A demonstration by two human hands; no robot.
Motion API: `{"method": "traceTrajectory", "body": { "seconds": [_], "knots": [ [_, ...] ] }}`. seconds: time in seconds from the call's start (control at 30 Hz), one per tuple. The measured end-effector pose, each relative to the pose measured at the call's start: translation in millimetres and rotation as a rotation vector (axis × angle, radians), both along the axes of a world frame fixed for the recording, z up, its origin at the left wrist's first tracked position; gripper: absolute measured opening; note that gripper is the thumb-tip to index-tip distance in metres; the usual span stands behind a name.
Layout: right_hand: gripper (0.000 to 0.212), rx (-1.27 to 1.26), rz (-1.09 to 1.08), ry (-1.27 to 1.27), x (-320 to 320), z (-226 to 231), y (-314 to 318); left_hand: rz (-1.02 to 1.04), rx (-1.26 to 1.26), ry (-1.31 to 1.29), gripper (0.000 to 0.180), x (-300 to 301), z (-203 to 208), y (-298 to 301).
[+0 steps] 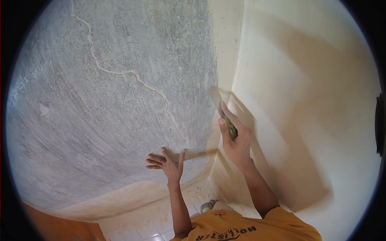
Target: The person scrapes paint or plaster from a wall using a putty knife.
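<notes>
- In the head view, the right hand (238,148) gripped a scraper (217,99), its fingers closed around the dark, mottled handle (232,129), with the index finger stretched along it toward the blade and the thumb on the other side
- The scraper was right of the middle, near the corner where two walls met, its flat blade pointing up and slightly left, over the cream strip (227,44) that edged the grey wall (132,116); whether the blade's edge touched the surface could not be told
- The left hand (172,168) held nothing and lay at the lower part of the grey wall, palm toward it, fingers spread wide and thumb pointing up, just below the lower end of a pale, winding crack line (136,74)
- That line ran from the upper left down toward the hand, and a small pale patch (44,109) showed farther left on the same streaked surface
- The cream wall (341,132) on the right carried broad brown shadows
- Below were a mustard shirt (249,227) with dark lettering, a shoe (208,206), pale floor tiles (148,233) and an orange panel (64,225) at the lower left
</notes>
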State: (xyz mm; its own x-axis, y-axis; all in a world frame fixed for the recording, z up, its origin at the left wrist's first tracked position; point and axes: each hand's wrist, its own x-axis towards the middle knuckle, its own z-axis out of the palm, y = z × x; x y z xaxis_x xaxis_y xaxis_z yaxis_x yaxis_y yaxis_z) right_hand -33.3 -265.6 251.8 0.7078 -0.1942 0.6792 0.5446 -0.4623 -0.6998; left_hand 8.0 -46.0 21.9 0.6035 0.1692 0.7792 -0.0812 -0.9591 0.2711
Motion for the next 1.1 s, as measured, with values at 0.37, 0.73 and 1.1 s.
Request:
{"method": "traceTrajectory", "body": {
  "seconds": [0.37, 0.73, 1.1],
  "knots": [
    [0.041, -0.082, -0.029, -0.129, 7.5, -21.9, -3.8, 0.001, 0.005, -0.030, 0.119, 5.5, 2.1, -0.2],
    [0.042, -0.125, -0.056, -0.175, 8.4, 5.3, -2.4, -0.026, -0.020, -0.002, 0.117, 2.1, 0.1, -1.8],
    [0.041, 0.012, -0.044, 0.064, -4.0, 33.0, 4.9, -0.004, -0.011, 0.002, 0.117, 3.1, -2.5, -0.5]
  ]
}}
